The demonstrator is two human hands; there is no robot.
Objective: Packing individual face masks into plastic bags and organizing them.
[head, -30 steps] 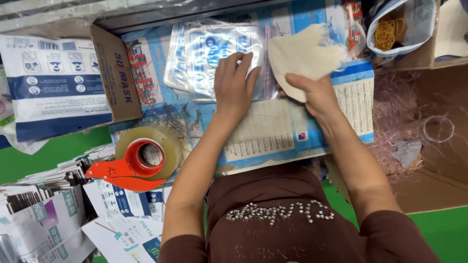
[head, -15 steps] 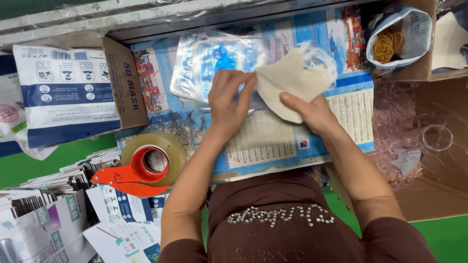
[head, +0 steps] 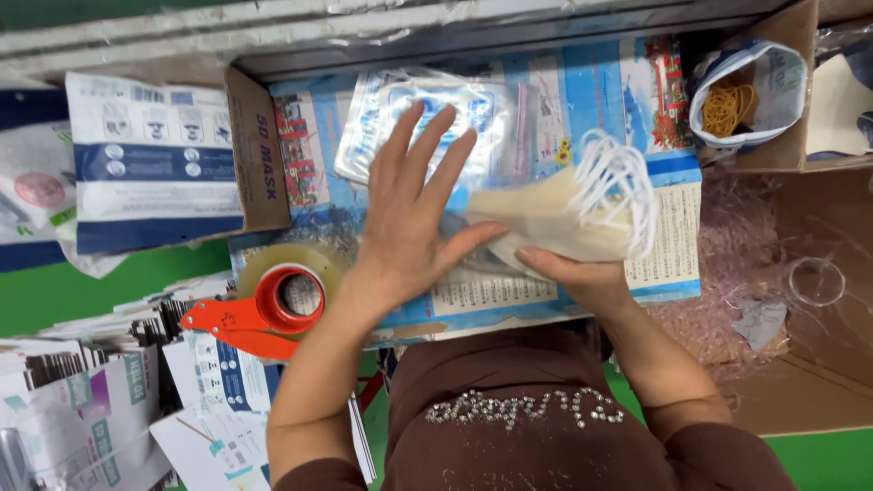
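The left hand (head: 409,214) is spread flat, fingers fanned and lifted over the worktop, its thumb reaching toward the edge of a stack of beige face masks (head: 546,223); whether the thumb truly touches the stack is hard to judge from this angle. The right hand (head: 582,273) grips that stack from below, fingers curled under it and thumb along its near edge; the masks sit tilted above the work surface, their white ear loops (head: 618,186) bunched in a loose fan at the far right end.

Beneath both hands lies a blue printed sheet (head: 664,245) with a calendar grid, covering the top of the bench; on it, just beyond the left hand's fingertips, rests a pile of clear plastic pouches (head: 400,109) with blue print.

To the left of the left forearm sits a roll of clear packing tape in a red dispenser (head: 264,314); past it lie flat cartons and white-and-blue mask packs (head: 145,173); folded printed boxes (head: 82,400) are heaped at the lower left. At the upper right a bag of yellow rubber bands (head: 741,100) stands in a cardboard box; below it a larger brown carton (head: 818,382) holds crumpled clear film.
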